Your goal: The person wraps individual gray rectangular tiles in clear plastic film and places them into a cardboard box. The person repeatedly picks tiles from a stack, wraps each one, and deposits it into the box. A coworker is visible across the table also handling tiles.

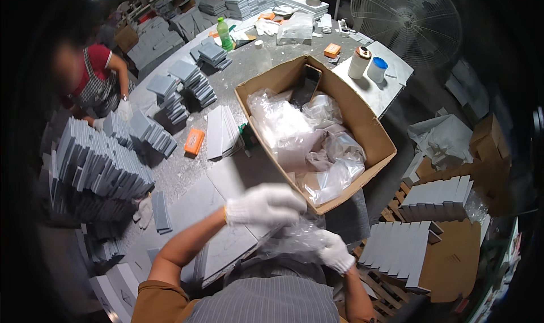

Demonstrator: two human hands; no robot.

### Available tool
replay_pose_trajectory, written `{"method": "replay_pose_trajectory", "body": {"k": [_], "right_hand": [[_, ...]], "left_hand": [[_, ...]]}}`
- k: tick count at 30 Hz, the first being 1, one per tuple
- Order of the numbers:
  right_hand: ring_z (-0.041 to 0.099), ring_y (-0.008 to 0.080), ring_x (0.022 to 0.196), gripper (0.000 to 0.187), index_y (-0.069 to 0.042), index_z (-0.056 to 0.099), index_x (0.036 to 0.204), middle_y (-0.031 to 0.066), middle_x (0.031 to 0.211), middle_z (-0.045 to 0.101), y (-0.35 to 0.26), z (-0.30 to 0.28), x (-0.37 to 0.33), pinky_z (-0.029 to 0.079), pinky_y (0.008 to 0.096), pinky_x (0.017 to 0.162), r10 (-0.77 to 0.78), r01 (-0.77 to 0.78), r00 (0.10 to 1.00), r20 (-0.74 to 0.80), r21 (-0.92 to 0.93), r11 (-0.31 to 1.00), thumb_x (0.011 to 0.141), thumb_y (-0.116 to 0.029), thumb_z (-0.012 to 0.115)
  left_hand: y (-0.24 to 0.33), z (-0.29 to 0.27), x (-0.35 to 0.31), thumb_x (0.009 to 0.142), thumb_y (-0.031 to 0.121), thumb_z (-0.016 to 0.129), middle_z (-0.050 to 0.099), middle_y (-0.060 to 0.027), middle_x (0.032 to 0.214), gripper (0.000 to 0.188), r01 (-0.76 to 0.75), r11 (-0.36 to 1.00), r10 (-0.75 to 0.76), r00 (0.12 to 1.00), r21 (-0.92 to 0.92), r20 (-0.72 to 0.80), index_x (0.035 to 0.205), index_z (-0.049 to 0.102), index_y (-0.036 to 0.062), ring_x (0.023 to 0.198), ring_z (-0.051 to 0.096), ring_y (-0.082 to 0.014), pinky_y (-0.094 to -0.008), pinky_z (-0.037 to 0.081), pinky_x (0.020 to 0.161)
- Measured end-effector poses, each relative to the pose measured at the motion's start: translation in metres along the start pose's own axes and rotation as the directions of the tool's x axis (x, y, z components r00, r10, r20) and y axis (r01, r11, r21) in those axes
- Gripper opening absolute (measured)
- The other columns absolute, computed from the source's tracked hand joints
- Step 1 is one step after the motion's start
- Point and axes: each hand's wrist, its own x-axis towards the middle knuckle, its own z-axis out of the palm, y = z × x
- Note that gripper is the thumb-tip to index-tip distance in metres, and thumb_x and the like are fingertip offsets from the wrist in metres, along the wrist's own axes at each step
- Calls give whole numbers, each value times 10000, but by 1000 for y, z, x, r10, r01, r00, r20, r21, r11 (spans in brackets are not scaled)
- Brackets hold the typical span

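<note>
My right hand (pixel 334 252), in a white knitted glove, is closed on a crumpled clear plastic bag (pixel 292 241) close to my body. Just above that plastic hovers my left hand (pixel 266 204), gloved the same way; motion smears its fingers, so their closing cannot be told. Directly beyond both hands stands an uncovered cardboard box (pixel 371 147), tilted in view. Loose clear plastic bags (pixel 277 119) fill much of it, and a dark phone-like object (pixel 311 79) leans in its far corner. Pale marbled slabs (pixel 198 201) lie under and beside my left forearm.
Left stand stacks of grey tiles (pixel 102 158); a co-worker (pixel 96 73) is behind them. An orange small box (pixel 194 142) and white strips (pixel 221 133) lie beside the carton. Beyond are a green bottle (pixel 224 35), two jars and a large fan (pixel 407 19). White stacks (pixel 396 249) sit right.
</note>
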Motion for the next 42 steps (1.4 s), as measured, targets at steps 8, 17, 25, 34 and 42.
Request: {"method": "replay_pose_trajectory", "body": {"k": [8, 17, 25, 34, 42], "right_hand": [[619, 151, 1045, 383, -4, 570, 1241, 78, 1207, 636, 15, -63, -50, 510, 286, 898, -158, 148, 966, -205, -64, 987, 879, -79, 669], [617, 165, 1062, 406, -8, 555, 1263, 86, 1221, 629, 38, -116, -57, 509, 296, 912, -115, 69, 746, -656, -96, 993, 885, -105, 667], [615, 178, 1078, 427, -12, 543, 1282, 93, 1234, 623, 40, -128, -32, 509, 304, 924, -190, 67, 652, -735, -194, 979, 890, -128, 665], [613, 192, 1096, 451, -17, 528, 1304, 100, 1248, 617, 45, -120, -20, 508, 313, 938, -268, 70, 612, -744, -287, 955, 896, -154, 663], [611, 205, 1112, 473, -21, 516, 1323, 107, 1261, 611, 41, -112, -11, 508, 322, 950, -345, 163, 549, -761, -308, 937, 902, -177, 661]], "left_hand": [[-69, -139, 116, 639, 214, 795, 395, -184, 1458, 931, 397, 33, -111, 913, 917, -392, 1473, 381, 190, 1185, 489, -367, -509, 400, 935], [-58, -192, 149, 861, 207, 644, 694, -86, 832, 169, 401, 870, -117, 735, 288, -668, 908, 701, 54, 789, 669, -210, -350, 540, 731], [-2, -216, 106, 931, 112, 598, 612, -106, 1229, 401, -188, 810, -21, 937, -555, -348, 1310, 516, 8, 1061, 632, -189, -333, 561, 889], [-8, -147, 105, 927, 120, 605, 627, -136, 1229, 421, -81, 747, -100, 967, -660, -232, 1306, 532, -48, 1052, 645, -204, -322, 556, 900], [-7, -78, 90, 936, 142, 598, 599, -117, 1246, 410, -15, 722, -125, 980, -692, -152, 1303, 524, -25, 1102, 599, -188, -322, 506, 946]]}}
